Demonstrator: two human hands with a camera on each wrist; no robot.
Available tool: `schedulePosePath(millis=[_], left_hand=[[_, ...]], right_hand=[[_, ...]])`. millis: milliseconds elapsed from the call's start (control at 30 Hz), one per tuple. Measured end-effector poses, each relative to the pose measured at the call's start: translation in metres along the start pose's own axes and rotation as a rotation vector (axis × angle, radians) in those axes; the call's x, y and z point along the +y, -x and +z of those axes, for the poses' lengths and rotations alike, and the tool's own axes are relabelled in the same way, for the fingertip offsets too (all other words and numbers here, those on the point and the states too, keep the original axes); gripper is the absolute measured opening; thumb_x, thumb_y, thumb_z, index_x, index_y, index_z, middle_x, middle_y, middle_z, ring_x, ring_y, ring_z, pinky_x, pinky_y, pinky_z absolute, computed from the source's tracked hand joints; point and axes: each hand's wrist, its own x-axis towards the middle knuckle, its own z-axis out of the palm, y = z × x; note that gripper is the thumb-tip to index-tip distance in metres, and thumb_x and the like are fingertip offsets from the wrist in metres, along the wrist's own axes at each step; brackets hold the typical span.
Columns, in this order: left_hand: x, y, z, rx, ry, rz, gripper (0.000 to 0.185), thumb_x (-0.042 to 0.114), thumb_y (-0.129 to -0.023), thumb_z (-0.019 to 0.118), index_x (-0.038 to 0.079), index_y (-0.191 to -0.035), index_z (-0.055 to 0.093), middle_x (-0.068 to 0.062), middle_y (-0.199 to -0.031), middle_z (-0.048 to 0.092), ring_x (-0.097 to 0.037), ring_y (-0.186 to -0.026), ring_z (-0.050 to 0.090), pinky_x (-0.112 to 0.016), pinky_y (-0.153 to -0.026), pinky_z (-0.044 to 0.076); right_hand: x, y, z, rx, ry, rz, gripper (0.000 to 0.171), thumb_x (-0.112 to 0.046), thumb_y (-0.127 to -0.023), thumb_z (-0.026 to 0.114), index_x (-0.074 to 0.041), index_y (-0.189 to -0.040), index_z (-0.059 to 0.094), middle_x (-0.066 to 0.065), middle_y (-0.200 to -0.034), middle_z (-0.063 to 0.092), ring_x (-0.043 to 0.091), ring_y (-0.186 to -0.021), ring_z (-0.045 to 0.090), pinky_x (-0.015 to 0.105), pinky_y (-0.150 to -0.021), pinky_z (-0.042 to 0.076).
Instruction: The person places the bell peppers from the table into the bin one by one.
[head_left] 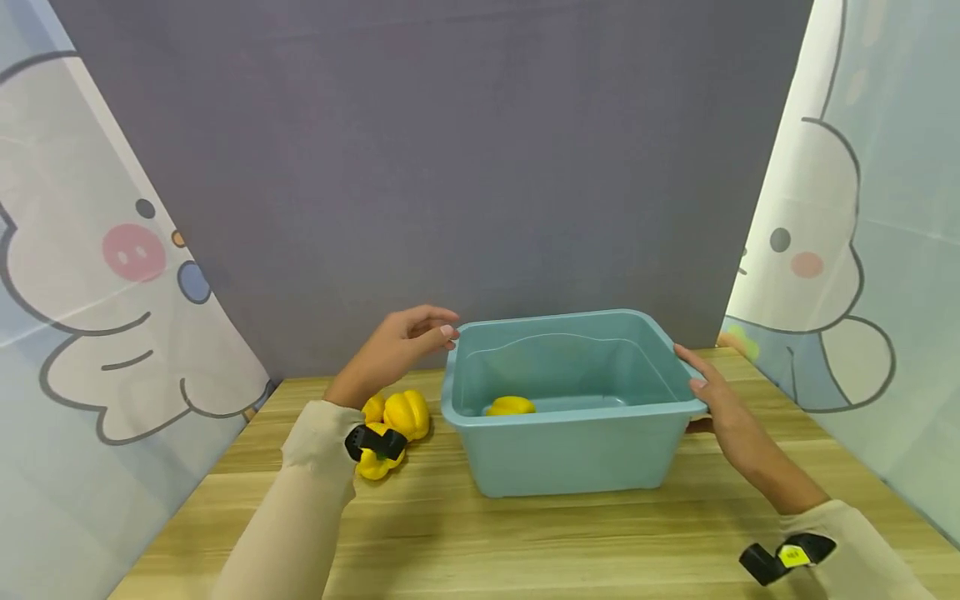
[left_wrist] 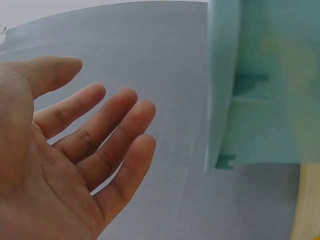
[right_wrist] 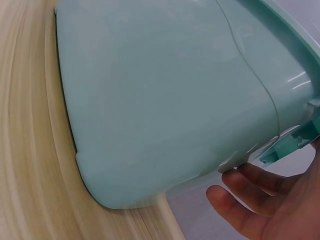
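Note:
A blue-green plastic tub [head_left: 570, 454] stands upright on the wooden table, a yellow bell pepper [head_left: 512, 406] showing inside near its left front. My left hand [head_left: 405, 346] is raised beside the tub's left rim, holding nothing; in the left wrist view its fingers are loosely spread, apart from the tub wall [left_wrist: 222, 90]. At the tub's right end, my right hand [head_left: 723, 412] holds the rim, thumb on top and other fingers beneath. The right wrist view has those fingers [right_wrist: 240, 192] against the tub's side [right_wrist: 165, 100]. Three yellow bell peppers [head_left: 407, 414] lie below my left wrist, partly hidden by it.
The wooden table [head_left: 420, 542] runs back to a grey cloth screen [head_left: 465, 167]. Pale cartoon-printed curtains [head_left: 112, 275] hang at both sides. A black strap device [head_left: 375, 443] is on each wrist.

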Motion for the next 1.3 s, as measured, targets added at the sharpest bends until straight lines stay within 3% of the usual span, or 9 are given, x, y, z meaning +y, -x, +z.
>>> schedulePosePath(millis=[267,467,733,1067,1300], left_hand=[[-0.026,0.036,-0.004,0.070,-0.029,-0.024,0.034,0.034,-0.105,0.055,0.017,-0.134,0.061,-0.002,-0.121,0.068,-0.024,-0.109,0.065,-0.042,-0.093,0.053],[-0.042,0.051,-0.004,0.096,-0.002,-0.032,0.034,0.032,-0.106,0.053,0.013,-0.134,0.060,-0.005,-0.116,0.069,-0.023,-0.106,0.065,-0.041,-0.092,0.053],[-0.054,0.063,-0.004,0.115,0.034,-0.060,0.038,0.035,-0.105,0.053,0.013,-0.135,0.059,-0.007,-0.122,0.067,-0.024,-0.108,0.065,-0.034,-0.091,0.053],[-0.067,0.072,-0.004,0.133,0.028,-0.085,0.036,0.034,-0.106,0.053,0.012,-0.134,0.060,-0.008,-0.120,0.066,-0.029,-0.109,0.063,-0.037,-0.090,0.053],[-0.078,0.078,-0.011,0.145,0.019,-0.078,0.039,0.035,-0.106,0.053,0.011,-0.136,0.058,-0.010,-0.123,0.066,-0.023,-0.109,0.065,-0.033,-0.092,0.053]], right_hand=[[0.003,0.000,0.001,0.012,0.029,-0.017,0.053,-0.026,-0.110,0.022,-0.008,-0.160,0.016,0.028,-0.153,0.024,0.006,-0.107,0.051,0.038,-0.067,0.054],[0.004,0.000,0.001,0.014,0.020,-0.010,0.053,-0.026,-0.110,0.022,-0.006,-0.159,0.016,0.028,-0.152,0.024,0.003,-0.105,0.051,0.037,-0.067,0.054],[0.004,0.000,0.001,0.007,0.016,-0.006,0.054,-0.028,-0.110,0.021,-0.006,-0.159,0.015,0.028,-0.151,0.025,0.000,-0.105,0.050,0.038,-0.068,0.054],[0.002,-0.001,0.000,0.008,0.014,0.016,0.055,-0.030,-0.110,0.021,-0.008,-0.160,0.014,0.027,-0.151,0.025,0.001,-0.104,0.050,0.041,-0.069,0.054],[0.001,-0.001,0.000,0.011,0.000,0.020,0.055,-0.031,-0.110,0.021,-0.009,-0.160,0.014,0.025,-0.151,0.024,0.001,-0.104,0.050,0.040,-0.069,0.054]])
